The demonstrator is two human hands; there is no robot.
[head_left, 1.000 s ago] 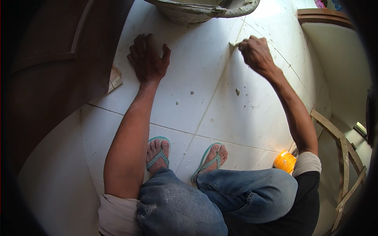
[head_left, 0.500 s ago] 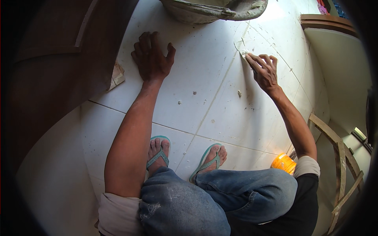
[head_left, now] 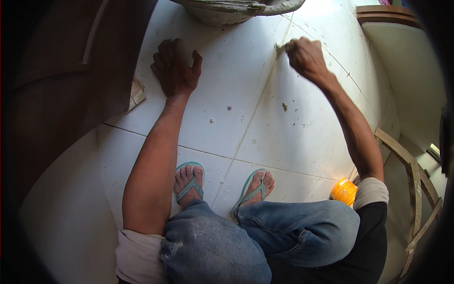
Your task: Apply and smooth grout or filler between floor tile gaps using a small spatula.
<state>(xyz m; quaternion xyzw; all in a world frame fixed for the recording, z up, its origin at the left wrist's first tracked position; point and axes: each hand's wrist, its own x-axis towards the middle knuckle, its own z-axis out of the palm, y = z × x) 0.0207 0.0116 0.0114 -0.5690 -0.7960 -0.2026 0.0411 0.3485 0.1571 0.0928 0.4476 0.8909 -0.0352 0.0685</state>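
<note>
Right hand (head_left: 306,57) moved forward, gripping small tool (head_left: 279,48) | left hand (head_left: 177,68) spread | basin (head_left: 220,18) contents hidden

Looks like a house rm mid-reno from here: white tiled flr (head_left: 208,135), dark panelled door (head_left: 52,80), grey-smeared tub (head_left: 220,18), rough wooden frame (head_left: 414,194).

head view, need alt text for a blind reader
The right hand holds a small blurred tool by a grout line on white floor tiles. The left hand, palm down, is near a dark door and a crusted bucket.
</note>
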